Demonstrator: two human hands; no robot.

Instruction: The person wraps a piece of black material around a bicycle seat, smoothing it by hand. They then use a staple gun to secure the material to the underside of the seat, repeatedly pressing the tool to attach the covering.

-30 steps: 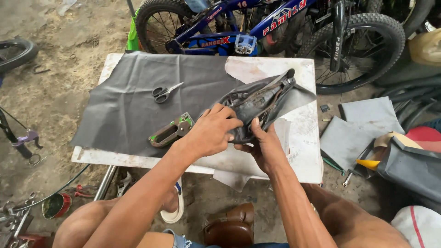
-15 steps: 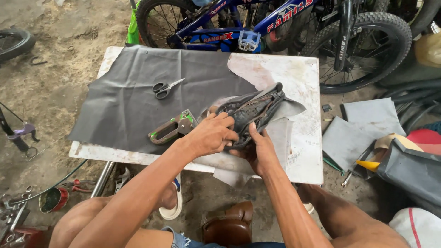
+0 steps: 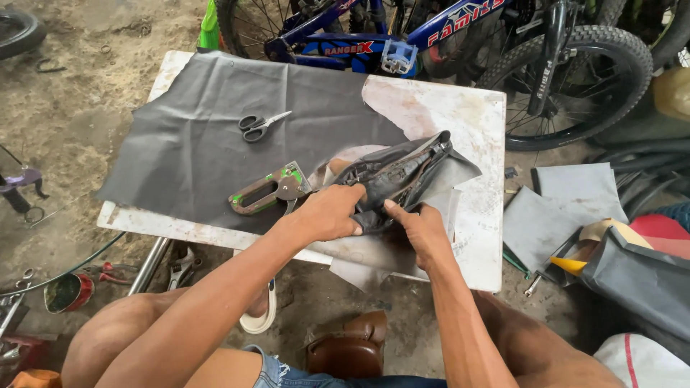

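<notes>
Left hand [image 3: 329, 213] and right hand [image 3: 420, 231] both have their grip pinching the bike saddle [image 3: 392, 176] (upside down, half wrapped in grey cover) on the table [image 3: 460, 122]. Stapler [image 3: 269, 190] just beside left hand; scissors [image 3: 260, 126] farther back on grey sheet [image 3: 194, 136].

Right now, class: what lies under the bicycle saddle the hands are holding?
Under the bicycle saddle lies a grey cover sheet on the white table. Left hand and right hand cover its near end, so that part is hidden.

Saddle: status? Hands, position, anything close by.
Left hand and right hand both gripping saddle, underside up, on table. Stapler touching left of it; scissors apart on grey sheet.
</notes>
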